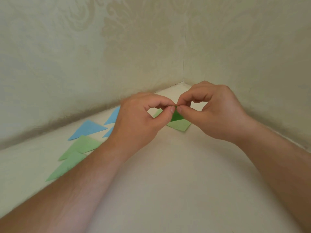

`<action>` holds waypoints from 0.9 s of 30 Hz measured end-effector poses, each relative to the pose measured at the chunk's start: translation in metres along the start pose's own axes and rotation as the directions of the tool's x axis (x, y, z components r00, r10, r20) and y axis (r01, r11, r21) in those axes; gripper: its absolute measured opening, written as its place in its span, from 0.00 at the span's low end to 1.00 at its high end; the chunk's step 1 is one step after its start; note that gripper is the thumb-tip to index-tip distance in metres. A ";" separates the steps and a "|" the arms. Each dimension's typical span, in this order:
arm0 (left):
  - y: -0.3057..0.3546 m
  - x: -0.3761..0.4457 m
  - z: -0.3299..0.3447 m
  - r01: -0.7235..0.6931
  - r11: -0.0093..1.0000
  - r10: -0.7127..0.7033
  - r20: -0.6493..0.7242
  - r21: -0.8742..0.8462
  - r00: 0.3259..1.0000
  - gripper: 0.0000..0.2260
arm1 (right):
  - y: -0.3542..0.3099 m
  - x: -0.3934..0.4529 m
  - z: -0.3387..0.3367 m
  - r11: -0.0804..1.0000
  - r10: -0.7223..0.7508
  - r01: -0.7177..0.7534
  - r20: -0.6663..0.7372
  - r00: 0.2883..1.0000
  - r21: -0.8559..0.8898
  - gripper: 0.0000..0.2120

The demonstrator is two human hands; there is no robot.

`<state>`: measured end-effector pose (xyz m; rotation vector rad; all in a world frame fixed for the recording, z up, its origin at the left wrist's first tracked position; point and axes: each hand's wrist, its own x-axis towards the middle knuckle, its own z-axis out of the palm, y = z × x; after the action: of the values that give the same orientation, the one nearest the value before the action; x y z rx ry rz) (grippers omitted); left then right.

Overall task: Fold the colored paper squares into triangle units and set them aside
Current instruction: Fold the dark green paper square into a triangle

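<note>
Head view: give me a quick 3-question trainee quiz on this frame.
1. True or false: both the left hand and right hand pinch the green paper.
2. Which colours are the folded triangles, e.g. blue triangle and green triangle?
A. red and yellow
B. blue and green
C. all white
3. On which side of the left forearm do the triangles lie?

Key
1. true
2. B
3. the person's left

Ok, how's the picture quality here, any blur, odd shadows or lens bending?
Head view: soft, even light with no glare; a fuzzy shadow runs along the wall base; the wide lens curves the table edge and stretches the forearms; both hands, left and right, look slightly soft while pinching the green paper.
</note>
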<state>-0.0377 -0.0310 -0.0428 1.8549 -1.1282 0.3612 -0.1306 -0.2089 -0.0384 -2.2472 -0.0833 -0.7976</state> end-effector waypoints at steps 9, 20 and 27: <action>0.001 0.001 0.001 -0.053 0.996 0.062 -0.146 0.068 0.987 0.05 | 0.000 0.001 0.005 0.999 0.034 -0.031 -0.061 0.998 0.045 0.09; 0.000 0.001 0.000 -0.021 1.000 0.022 -0.122 0.005 0.992 0.05 | 0.000 0.002 0.002 0.998 0.049 -0.047 -0.050 0.998 0.042 0.10; 0.002 0.001 -0.001 0.005 0.999 -0.009 -0.117 -0.035 0.993 0.07 | 0.002 0.004 0.001 0.999 0.024 -0.023 -0.040 0.999 0.028 0.09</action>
<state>-0.0381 -0.0314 -0.0406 1.7836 -1.0421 0.4382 -0.1265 -0.2100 -0.0379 -2.2014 -0.0480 -0.8243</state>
